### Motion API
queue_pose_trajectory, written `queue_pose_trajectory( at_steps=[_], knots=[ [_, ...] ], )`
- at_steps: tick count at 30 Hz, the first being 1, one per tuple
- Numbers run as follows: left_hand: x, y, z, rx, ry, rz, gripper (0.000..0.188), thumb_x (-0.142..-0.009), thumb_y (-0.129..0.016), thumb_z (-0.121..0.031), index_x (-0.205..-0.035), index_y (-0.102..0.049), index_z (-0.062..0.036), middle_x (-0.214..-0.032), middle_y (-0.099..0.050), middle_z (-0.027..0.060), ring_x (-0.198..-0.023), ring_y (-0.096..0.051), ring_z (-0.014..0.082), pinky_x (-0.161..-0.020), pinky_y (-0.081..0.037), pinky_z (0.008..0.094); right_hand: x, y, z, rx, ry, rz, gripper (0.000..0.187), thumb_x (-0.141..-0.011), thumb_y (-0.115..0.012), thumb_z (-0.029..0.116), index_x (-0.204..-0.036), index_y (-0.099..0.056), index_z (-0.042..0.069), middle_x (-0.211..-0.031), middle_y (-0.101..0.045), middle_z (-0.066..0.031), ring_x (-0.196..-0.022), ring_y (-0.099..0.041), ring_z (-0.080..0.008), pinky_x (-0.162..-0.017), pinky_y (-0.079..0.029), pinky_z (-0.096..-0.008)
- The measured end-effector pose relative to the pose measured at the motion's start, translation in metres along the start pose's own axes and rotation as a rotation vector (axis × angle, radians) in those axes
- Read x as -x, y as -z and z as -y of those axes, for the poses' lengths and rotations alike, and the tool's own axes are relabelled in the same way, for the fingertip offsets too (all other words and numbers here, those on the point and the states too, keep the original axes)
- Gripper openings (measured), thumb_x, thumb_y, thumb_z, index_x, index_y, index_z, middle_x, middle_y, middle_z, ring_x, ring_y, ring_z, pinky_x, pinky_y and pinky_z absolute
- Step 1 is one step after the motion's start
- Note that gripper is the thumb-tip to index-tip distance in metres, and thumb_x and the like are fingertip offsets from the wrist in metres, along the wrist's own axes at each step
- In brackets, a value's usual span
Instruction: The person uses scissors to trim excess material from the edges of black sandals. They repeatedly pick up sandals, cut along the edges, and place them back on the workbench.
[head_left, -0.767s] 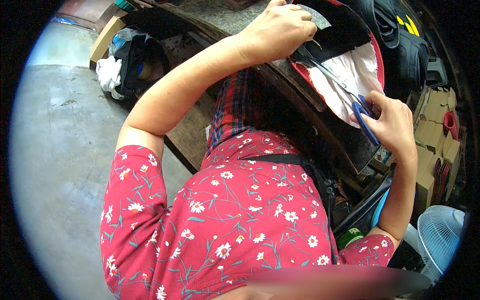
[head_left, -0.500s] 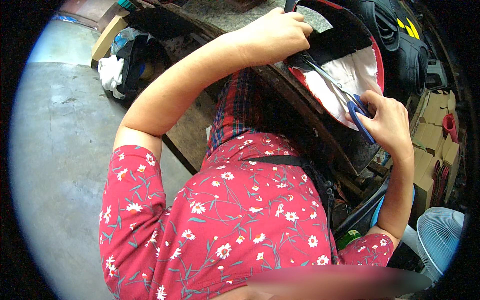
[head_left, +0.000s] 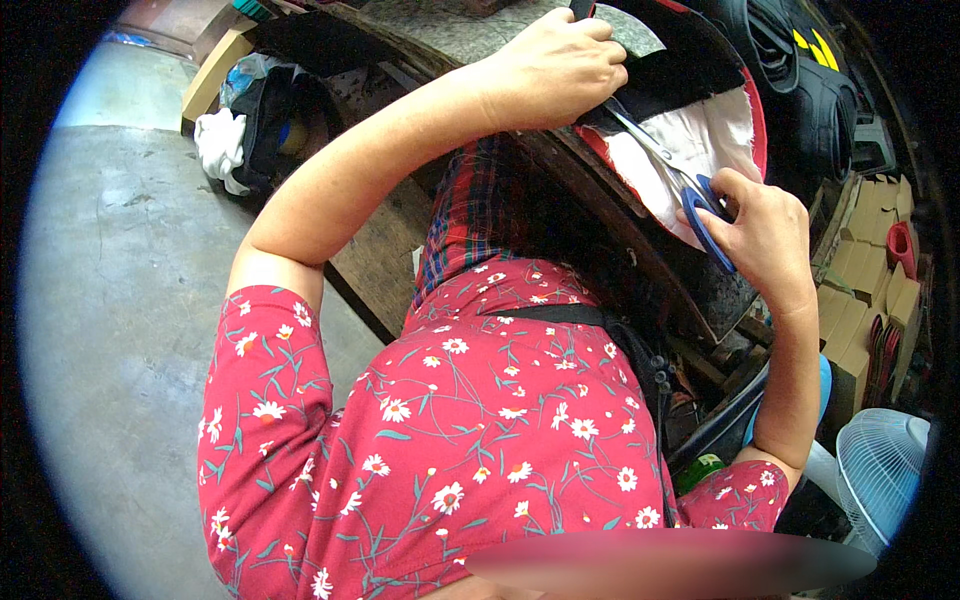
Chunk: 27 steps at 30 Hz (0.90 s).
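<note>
One pair of blue-handled scissors (head_left: pixel 667 156) sits gripped in the right hand (head_left: pixel 762 232), stretched across white cloth (head_left: pixel 722 125) on a red-edged black piece (head_left: pixel 690 75) at a worn bench (head_left: pixel 455 38), as the left hand (head_left: pixel 562 72) clasps black material near the blades

The fabric (head_left: pixel 716 135) lies on the table (head_left: pixel 465 32), with the scissors (head_left: pixel 667 156) over it in the right hand (head_left: pixel 762 232) and the left hand (head_left: pixel 563 75) at its left edge. Farther right, cardboard boxes (head_left: pixel 858 262) are beyond the fan (head_left: pixel 882 478).
</note>
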<state>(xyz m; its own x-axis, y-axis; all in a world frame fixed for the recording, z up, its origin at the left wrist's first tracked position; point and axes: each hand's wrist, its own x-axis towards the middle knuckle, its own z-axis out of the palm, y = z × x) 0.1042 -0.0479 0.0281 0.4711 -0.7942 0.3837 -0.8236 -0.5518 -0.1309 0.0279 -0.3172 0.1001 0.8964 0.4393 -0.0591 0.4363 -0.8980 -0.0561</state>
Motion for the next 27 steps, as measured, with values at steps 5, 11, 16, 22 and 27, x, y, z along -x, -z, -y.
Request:
queue_pose_trajectory(
  at_steps=[5, 11, 16, 22, 27],
  knots=[
    [-0.002, 0.011, -0.008, -0.115, 0.129, -0.132, 0.014, -0.085, -0.060, -0.019, -0.094, -0.063, -0.0079, -0.094, -0.061, 0.0043, -0.099, -0.058, 0.0210, -0.082, -0.046, 0.0379, 0.011, -0.001, -0.018, -0.021, -0.004, 0.041, 0.043, -0.076, -0.078, 0.047, -0.081, -0.068, 0.005, -0.065, -0.063, -0.0155, -0.061, -0.065, -0.0311, -0.059, -0.047, -0.0409],
    [-0.011, 0.024, -0.047, -0.017, 0.071, 0.159, 0.058, -0.089, -0.054, -0.061, -0.091, -0.062, -0.0029, -0.098, -0.065, 0.0146, -0.106, -0.062, 0.0344, -0.117, -0.020, 0.0579, 0.041, -0.008, -0.044, -0.277, -0.271, 0.159, 0.036, -0.078, -0.080, 0.038, -0.084, -0.071, 0.004, -0.057, -0.060, -0.0078, -0.051, -0.055, -0.0133, -0.052, -0.041, -0.0331],
    [-0.024, 0.040, -0.093, 0.777, -0.214, 0.139, 0.051, -0.086, -0.071, -0.036, -0.125, -0.059, -0.0057, -0.110, -0.064, 0.0154, -0.109, -0.062, 0.0342, -0.105, -0.042, 0.0524, 0.058, -0.017, -0.043, -0.435, -0.423, 0.215, 0.043, -0.082, -0.077, 0.048, -0.082, -0.071, 0.005, -0.063, -0.065, -0.0113, -0.055, -0.064, -0.0230, -0.056, -0.047, -0.0362],
    [-0.027, 0.035, -0.102, 0.477, 0.000, -0.163, 0.072, -0.076, -0.078, -0.039, -0.135, -0.054, -0.0069, -0.138, -0.053, 0.0181, -0.129, -0.051, 0.0350, -0.106, -0.042, 0.0492, 0.067, -0.025, -0.053, -0.406, -0.426, 0.135, 0.041, -0.083, -0.077, 0.045, -0.085, -0.071, 0.005, -0.064, -0.065, -0.0096, -0.057, -0.063, -0.0190, -0.057, -0.047, -0.0336],
    [-0.030, 0.035, -0.092, 0.117, 0.032, -0.108, 0.015, -0.081, -0.060, -0.022, -0.094, -0.063, -0.0143, -0.071, -0.059, -0.0015, -0.067, -0.063, 0.0169, -0.062, -0.048, 0.0321, 0.075, -0.021, -0.064, -0.659, -0.473, -0.139, 0.043, -0.085, -0.075, 0.045, -0.097, -0.070, 0.004, -0.064, -0.060, -0.0032, -0.059, -0.057, -0.0116, -0.057, -0.045, -0.0282]
  ],
)
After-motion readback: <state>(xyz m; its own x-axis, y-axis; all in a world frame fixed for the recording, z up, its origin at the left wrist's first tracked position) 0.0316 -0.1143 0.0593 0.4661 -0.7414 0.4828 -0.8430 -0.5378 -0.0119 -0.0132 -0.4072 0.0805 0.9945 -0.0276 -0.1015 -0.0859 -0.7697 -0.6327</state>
